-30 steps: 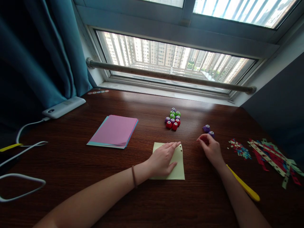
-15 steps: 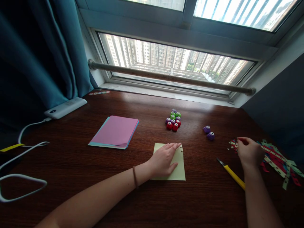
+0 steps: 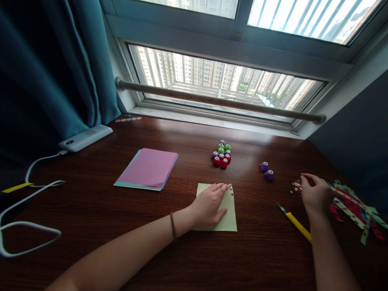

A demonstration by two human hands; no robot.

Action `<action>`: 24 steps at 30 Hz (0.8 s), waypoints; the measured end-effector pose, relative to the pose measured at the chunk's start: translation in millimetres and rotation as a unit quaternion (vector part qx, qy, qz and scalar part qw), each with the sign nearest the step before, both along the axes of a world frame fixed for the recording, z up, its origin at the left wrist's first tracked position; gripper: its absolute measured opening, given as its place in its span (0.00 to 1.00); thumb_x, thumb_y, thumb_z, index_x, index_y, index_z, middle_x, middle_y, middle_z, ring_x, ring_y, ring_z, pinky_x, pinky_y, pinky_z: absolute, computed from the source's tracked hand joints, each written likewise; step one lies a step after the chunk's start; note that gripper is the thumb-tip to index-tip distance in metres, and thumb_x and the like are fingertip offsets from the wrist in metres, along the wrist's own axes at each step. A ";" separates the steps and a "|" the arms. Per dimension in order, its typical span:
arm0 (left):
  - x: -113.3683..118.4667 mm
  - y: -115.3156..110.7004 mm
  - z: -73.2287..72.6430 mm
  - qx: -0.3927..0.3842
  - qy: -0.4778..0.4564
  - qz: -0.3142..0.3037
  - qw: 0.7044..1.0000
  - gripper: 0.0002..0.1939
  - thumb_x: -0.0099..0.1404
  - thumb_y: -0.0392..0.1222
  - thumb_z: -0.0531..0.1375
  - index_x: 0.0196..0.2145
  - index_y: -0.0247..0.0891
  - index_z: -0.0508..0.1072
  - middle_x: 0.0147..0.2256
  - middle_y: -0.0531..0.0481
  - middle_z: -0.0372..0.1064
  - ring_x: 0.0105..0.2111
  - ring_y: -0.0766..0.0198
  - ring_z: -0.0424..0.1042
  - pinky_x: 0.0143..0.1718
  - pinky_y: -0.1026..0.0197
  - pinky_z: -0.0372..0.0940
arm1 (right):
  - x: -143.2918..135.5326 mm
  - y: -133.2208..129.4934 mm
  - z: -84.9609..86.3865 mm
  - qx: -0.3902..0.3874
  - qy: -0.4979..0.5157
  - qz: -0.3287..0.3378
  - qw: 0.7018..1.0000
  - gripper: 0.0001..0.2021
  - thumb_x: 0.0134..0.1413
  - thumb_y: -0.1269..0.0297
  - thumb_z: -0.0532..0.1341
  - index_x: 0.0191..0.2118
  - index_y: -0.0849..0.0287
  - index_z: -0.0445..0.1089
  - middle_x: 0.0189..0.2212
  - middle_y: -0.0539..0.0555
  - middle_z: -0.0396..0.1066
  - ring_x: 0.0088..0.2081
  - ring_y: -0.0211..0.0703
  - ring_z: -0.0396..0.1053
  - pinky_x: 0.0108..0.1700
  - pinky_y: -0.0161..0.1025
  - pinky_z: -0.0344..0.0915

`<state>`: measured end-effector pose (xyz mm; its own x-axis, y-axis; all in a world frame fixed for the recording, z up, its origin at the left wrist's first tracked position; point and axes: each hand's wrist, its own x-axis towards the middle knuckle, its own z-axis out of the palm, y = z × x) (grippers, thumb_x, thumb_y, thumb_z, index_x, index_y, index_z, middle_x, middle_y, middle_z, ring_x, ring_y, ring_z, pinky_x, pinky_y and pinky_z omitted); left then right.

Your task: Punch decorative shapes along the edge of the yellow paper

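A dark brown worktop point(image 3: 212, 262) carries a flat, pale yellow-green sheet point(image 3: 229, 218). The left hand point(image 3: 210, 205) lies flat across it, thumb spread, hiding its middle. Well to the right, the right hand point(image 3: 317, 198) is curled beside colored paper bits point(image 3: 297, 186); whether it holds any, I cannot tell. Tiny dark stars point(image 3: 232, 192) mark the sheet's far right corner, just beside the left fingertips.

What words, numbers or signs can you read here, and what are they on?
None can be read.
White device: any marking is too blurred to read.
Colorful little punches: dark marks on their white tops, too small to make out.
Row of little discs: too small to read.
Pale green paper: tiny dark stars, not writing.
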<state>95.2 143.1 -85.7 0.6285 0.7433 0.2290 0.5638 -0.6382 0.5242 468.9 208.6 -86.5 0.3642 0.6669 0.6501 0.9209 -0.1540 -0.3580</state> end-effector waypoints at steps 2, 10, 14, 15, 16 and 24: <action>-0.1 -0.2 -0.3 0.001 0.001 0.000 1.000 0.38 0.58 0.41 0.58 0.60 0.33 0.44 0.56 0.39 0.51 0.56 0.53 0.50 0.59 0.52 0.46 | -19.1 0.5 0.5 0.002 0.054 0.054 0.997 0.17 0.50 0.53 0.55 0.34 0.61 0.73 0.28 0.57 0.70 0.28 0.48 0.65 0.33 0.42 0.59; -0.9 -1.1 -5.3 0.010 0.001 0.007 1.000 0.37 0.57 0.42 0.58 0.60 0.34 0.45 0.56 0.40 0.52 0.57 0.51 0.50 0.58 0.50 0.46 | -117.7 -6.3 -5.0 -0.130 0.225 0.280 0.924 0.19 0.52 0.48 0.56 0.35 0.61 0.72 0.25 0.55 0.71 0.28 0.48 0.69 0.33 0.41 0.64; -1.0 -1.8 -6.4 0.021 0.009 0.014 1.000 0.36 0.57 0.43 0.58 0.59 0.34 0.47 0.55 0.40 0.53 0.56 0.51 0.50 0.58 0.50 0.46 | -158.6 4.7 -6.9 -0.166 0.218 0.353 0.895 0.18 0.54 0.51 0.54 0.37 0.61 0.71 0.27 0.56 0.71 0.28 0.47 0.69 0.32 0.40 0.65; -0.9 -1.8 -6.6 0.026 0.014 0.013 0.999 0.36 0.57 0.43 0.58 0.59 0.34 0.48 0.55 0.40 0.54 0.56 0.51 0.50 0.58 0.50 0.46 | -168.4 9.8 -7.3 -0.167 0.207 0.358 0.895 0.17 0.54 0.52 0.54 0.38 0.61 0.71 0.29 0.56 0.71 0.29 0.46 0.68 0.33 0.40 0.65; -0.8 -1.7 -6.9 0.032 0.020 0.014 0.999 0.35 0.57 0.44 0.58 0.59 0.34 0.48 0.55 0.40 0.54 0.56 0.51 0.50 0.58 0.49 0.46 | -178.0 15.3 -7.9 -0.167 0.192 0.355 0.899 0.16 0.53 0.53 0.55 0.38 0.61 0.70 0.29 0.56 0.71 0.29 0.46 0.68 0.34 0.40 0.65; 0.1 -0.7 -10.4 0.062 0.048 0.026 0.997 0.33 0.59 0.49 0.57 0.55 0.26 0.54 0.52 0.34 0.56 0.55 0.47 0.52 0.58 0.49 0.46 | -239.8 40.1 -13.2 -0.204 0.089 0.245 0.944 0.16 0.51 0.53 0.60 0.35 0.65 0.66 0.32 0.65 0.66 0.35 0.57 0.66 0.35 0.45 0.61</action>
<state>95.3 142.4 -96.1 0.6139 0.7447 0.2616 0.6411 -0.6638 0.3853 229.0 248.7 -99.7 0.0254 0.9653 0.2600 0.8484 0.1167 -0.5163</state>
